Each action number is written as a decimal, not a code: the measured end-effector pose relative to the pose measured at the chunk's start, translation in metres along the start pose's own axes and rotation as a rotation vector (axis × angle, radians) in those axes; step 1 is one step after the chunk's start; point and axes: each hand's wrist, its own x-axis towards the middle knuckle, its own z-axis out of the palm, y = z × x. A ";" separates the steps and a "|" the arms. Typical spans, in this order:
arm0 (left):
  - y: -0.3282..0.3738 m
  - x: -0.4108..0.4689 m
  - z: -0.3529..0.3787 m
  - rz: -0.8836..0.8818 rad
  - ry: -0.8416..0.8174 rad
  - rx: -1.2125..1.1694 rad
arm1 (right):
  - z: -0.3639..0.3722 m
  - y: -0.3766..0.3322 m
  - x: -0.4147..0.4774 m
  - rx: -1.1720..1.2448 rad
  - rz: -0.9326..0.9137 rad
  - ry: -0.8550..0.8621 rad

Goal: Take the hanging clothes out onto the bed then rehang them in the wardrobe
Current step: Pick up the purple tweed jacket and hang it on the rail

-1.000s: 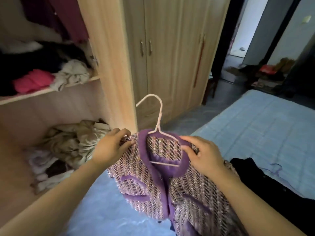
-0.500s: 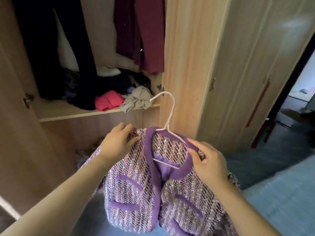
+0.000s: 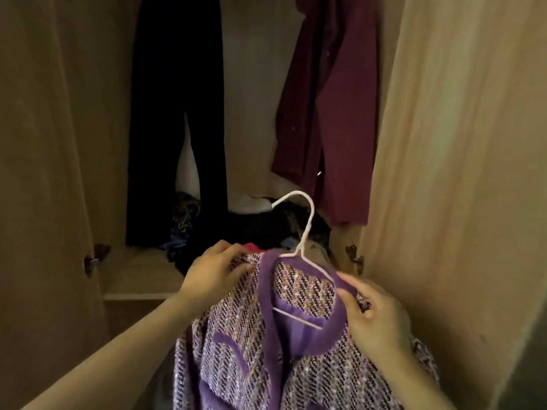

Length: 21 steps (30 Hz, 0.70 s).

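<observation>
A purple tweed jacket [image 3: 236,344] with purple trim sits on a white wire hanger [image 3: 306,229], held up in front of the open wardrobe. My left hand [image 3: 213,267] grips its left shoulder. My right hand [image 3: 373,315] grips the right shoulder by the collar. The hanger's hook points up and left, free of any rail. Inside the wardrobe hang dark trousers [image 3: 177,113] on the left and a maroon garment [image 3: 328,108] on the right. The rail itself is out of view.
A wardrobe shelf [image 3: 139,279] below the hanging clothes carries a pile of dark folded clothes [image 3: 251,226]. Open wooden doors stand on both sides, the left door [image 3: 44,173] and the right door [image 3: 458,173], each with a hinge near shelf height.
The view has swung from the bed to face the wardrobe interior. Both hands have carried the jacket on its hanger closer to the wardrobe opening, with the same grip on the shoulders.
</observation>
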 end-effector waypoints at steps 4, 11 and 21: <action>-0.008 0.081 -0.009 0.072 0.125 0.004 | 0.005 -0.009 0.080 0.013 -0.030 0.088; -0.008 0.236 -0.023 0.185 0.302 -0.076 | -0.002 -0.031 0.225 -0.081 -0.115 0.262; 0.003 0.435 -0.050 0.354 0.452 -0.190 | -0.019 -0.081 0.396 -0.172 -0.223 0.467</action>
